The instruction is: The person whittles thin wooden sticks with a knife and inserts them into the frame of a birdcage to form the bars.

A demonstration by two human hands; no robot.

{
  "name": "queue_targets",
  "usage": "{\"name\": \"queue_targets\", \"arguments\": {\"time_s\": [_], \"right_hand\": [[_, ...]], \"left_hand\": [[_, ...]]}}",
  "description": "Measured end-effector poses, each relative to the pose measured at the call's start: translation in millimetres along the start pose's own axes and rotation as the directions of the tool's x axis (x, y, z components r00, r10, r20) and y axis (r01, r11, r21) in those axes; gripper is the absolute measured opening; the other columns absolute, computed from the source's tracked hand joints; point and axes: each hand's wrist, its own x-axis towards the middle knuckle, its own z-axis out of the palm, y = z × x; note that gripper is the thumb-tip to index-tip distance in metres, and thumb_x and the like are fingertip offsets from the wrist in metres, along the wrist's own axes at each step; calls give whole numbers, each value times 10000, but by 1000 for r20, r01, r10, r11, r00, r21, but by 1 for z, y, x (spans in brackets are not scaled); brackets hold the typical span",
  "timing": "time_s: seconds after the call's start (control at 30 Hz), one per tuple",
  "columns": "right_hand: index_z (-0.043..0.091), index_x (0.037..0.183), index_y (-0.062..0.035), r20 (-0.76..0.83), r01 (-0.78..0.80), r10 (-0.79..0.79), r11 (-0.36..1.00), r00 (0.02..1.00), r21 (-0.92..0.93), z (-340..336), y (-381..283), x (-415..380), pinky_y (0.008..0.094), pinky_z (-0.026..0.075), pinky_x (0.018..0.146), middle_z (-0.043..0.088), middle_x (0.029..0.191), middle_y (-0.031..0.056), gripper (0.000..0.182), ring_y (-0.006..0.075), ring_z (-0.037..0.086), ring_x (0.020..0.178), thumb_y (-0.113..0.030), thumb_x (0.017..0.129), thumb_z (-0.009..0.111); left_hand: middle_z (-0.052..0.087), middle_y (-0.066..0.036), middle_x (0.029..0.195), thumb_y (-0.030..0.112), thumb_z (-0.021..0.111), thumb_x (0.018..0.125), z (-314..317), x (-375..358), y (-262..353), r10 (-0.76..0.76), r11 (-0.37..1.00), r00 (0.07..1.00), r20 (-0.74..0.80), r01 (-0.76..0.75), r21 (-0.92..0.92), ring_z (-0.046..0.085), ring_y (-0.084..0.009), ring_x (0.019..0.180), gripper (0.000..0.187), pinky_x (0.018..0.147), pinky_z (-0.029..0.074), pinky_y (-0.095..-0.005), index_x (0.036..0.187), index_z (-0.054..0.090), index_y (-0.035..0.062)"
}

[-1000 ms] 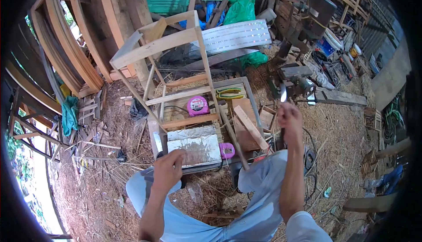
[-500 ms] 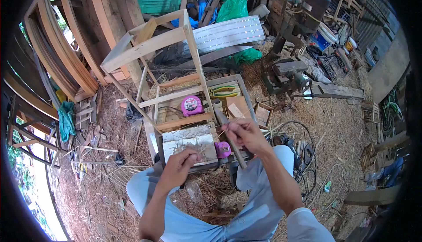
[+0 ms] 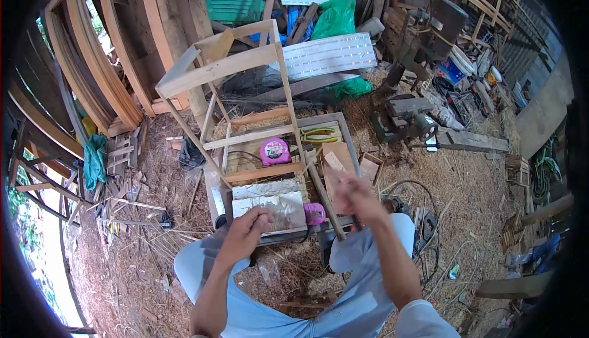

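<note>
My left hand (image 3: 246,232) hovers at the near left edge of a worn white block (image 3: 270,209), its fingers curled together; whatever they hold is hidden. Smeared by motion, my right hand (image 3: 361,203) is just right of a long wooden handle (image 3: 323,198) that slants over the work table (image 3: 348,145). One pink tape measure (image 3: 315,214) lies against the block's right end. Another pink tape measure (image 3: 274,151) stands farther back, inside a slender wooden frame (image 3: 230,62). Yellow-green pliers (image 3: 319,134) rest behind the handle, near a flat wood piece (image 3: 336,161).
A small open wooden box (image 3: 370,169) sits right of the table. Beyond it are a machine vise (image 3: 402,114) and a black cable (image 3: 434,206). Wood shavings (image 3: 153,184) cover the floor. Curved wooden frames (image 3: 101,62) lean at the left.
My right hand has moved away from the wooden handle, right and a little down, and is now blurred. My left hand stays curled near the block. The whole view has shifted slightly.
</note>
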Motion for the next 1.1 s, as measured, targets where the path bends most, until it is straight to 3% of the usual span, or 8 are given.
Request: {"name": "queue_targets", "arguments": {"time_s": [0.07, 0.13, 0.27, 0.53, 0.6, 0.67, 0.8, 1.1], "right_hand": [[420, 1384, -75, 303, -23, 18, 1000, 953, 15, 36, 9, 3, 194, 257, 430, 423, 595, -32, 406, 39, 329, 470, -119, 981, 442], [480, 1313, -31, 301, -1, -16, 998, 953, 58, 50, 23, 8, 190, 264, 441, 422, 597, -27, 350, 39, 323, 475, -152, 986, 451], [592, 994, 49, 221, 40, -23, 997, 975, -72, 37, 15, 19, 193, 258, 440, 460, 610, -15, 288, 36, 338, 482, -214, 988, 475], [630, 1035, -28, -433, 97, -179, 974, 883, -203, -61, -12, 16, 183, 335, 449, 522, 664, -18, 203, 40, 434, 500, -115, 952, 467], [586, 1157, -73, -294, 374, -338, 924, 894, 76, -87, -2, 16, 175, 347, 452, 525, 677, -27, 252, 37, 456, 519, -113, 930, 484], [510, 1275, -75, -229, 41, -58, 996, 972, -79, -31, -11, 4, 178, 329, 442, 509, 670, -36, 332, 34, 438, 521, -152, 952, 493], [405, 1374, -47, 283, 47, -61, 997, 957, 55, 37, 16, 9, 191, 255, 443, 434, 616, -37, 403, 34, 330, 489, -185, 997, 438], [602, 1060, 20, 223, -15, 18, 1000, 975, -16, 37, 17, 16, 192, 273, 454, 446, 635, -25, 279, 34, 356, 505, -210, 993, 459]], "left_hand": [[578, -52, 745, 153, 466, 972, 14, 7, -2, 71, 993, 997, 31, -74, 88, 531, -136, 632, 155, 599, 427, -288, 986, 549, 22], [543, -57, 718, 172, 455, 978, 26, 14, 0, 357, 901, 933, 41, -356, 250, 474, -157, 575, 175, 564, 396, -297, 972, 532, 15], [575, -171, 733, 104, 470, 951, 16, 6, 14, 214, 912, 974, 75, -226, 343, 623, -286, 696, 102, 640, 446, -361, 989, 531, 32], [561, -136, 710, 132, 459, 964, -17, -10, 4, 165, 933, 985, 54, -174, 315, 536, -239, 599, 122, 590, 412, -322, 993, 528, 36], [559, -131, 705, 135, 463, 963, -20, -11, 10, 108, 937, 994, -16, -96, 335, 525, -229, 588, 124, 588, 412, -323, 994, 528, 34], [543, -120, 678, 123, 469, 957, -11, -1, 9, 126, 936, 991, -33, -108, 334, 512, -217, 570, 114, 580, 412, -321, 997, 527, 34], [493, -79, 612, 151, 464, 967, 8, 10, 6, 206, 931, 979, -5, -194, 310, 459, -161, 550, 138, 549, 389, -306, 988, 546, 41], [647, -168, 818, 58, 524, 887, 26, 8, 8, 366, 681, 930, -36, -241, 692, 634, -366, 752, 144, 605, 492, -429, 1020, 573, 84]]}}
